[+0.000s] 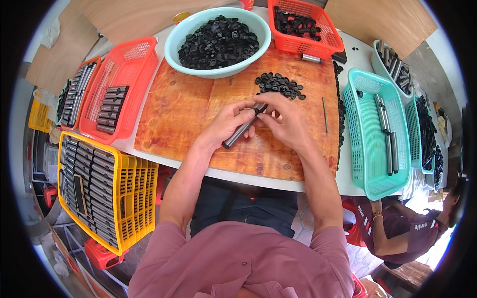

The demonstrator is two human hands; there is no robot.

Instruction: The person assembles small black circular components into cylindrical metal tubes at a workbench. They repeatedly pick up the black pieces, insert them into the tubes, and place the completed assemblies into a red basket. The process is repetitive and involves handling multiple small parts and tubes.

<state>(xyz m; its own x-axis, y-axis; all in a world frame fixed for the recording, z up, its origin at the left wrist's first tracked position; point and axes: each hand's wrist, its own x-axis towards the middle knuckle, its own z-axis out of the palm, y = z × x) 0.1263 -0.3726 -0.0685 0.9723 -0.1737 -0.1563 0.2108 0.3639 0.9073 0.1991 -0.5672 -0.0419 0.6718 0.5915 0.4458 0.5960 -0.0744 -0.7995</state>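
Over the middle of the wooden board (179, 119), my left hand (224, 124) is wrapped round a grey metal tube (240, 134) with black ends. The tube is tilted, its lower end pointing toward my left forearm. At its upper end, my right hand (285, 124) has its fingers closed on the black part there; the fingers partly hide that end. Just beyond my hands lies a loose pile of small black oval plastic pieces (280, 84). A thin green rod (325, 115) rests on the board to the right of my right hand.
Beyond the board stand a pale bowl (171, 47) of black pieces and a red basket (330, 37). A red basket (144, 49) with tubes is at left, above a yellow crate (139, 198) of tubes. A green basket (365, 149) is at right, near another person (392, 228).
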